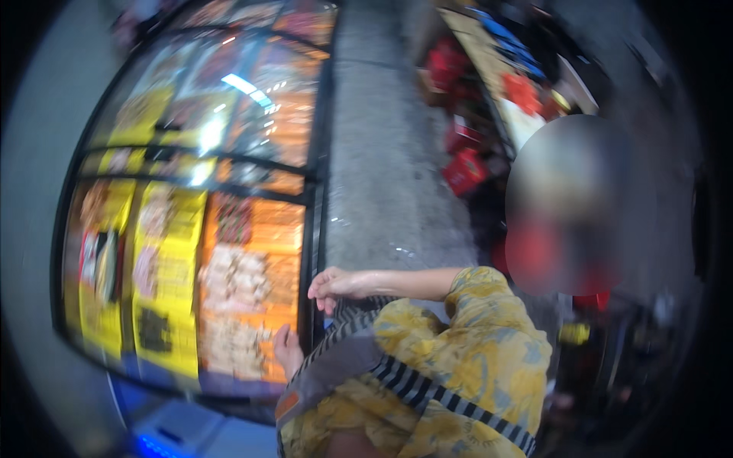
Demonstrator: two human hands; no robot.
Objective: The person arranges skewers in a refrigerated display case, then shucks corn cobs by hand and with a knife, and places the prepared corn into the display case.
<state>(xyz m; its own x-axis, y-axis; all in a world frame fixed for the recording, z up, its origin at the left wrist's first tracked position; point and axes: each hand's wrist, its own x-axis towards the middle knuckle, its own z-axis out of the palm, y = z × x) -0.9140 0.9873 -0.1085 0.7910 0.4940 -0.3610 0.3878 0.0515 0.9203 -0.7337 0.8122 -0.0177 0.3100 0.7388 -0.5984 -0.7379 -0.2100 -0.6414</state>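
My right hand [333, 288] is held in front of my body near the black frame [312, 229] of a glass-topped display case, its fingers loosely curled; no object shows in it. My left hand [288, 349] is lower, beside the case's near corner, partly hidden by my grey apron [343, 355] with striped edging; whether it holds anything is unclear. Inside the case, whitish food pieces [236, 277] lie on orange trays [280, 220]. To their left stand yellow trays [192, 246], one with a dark food [153, 330].
A grey concrete floor [378, 149] runs beside the case. Right of it stand a long table [472, 40] with goods on top and red boxes [465, 172] near its base. A blurred-out area covers the right side. A white-blue unit [177, 426] sits below the case.
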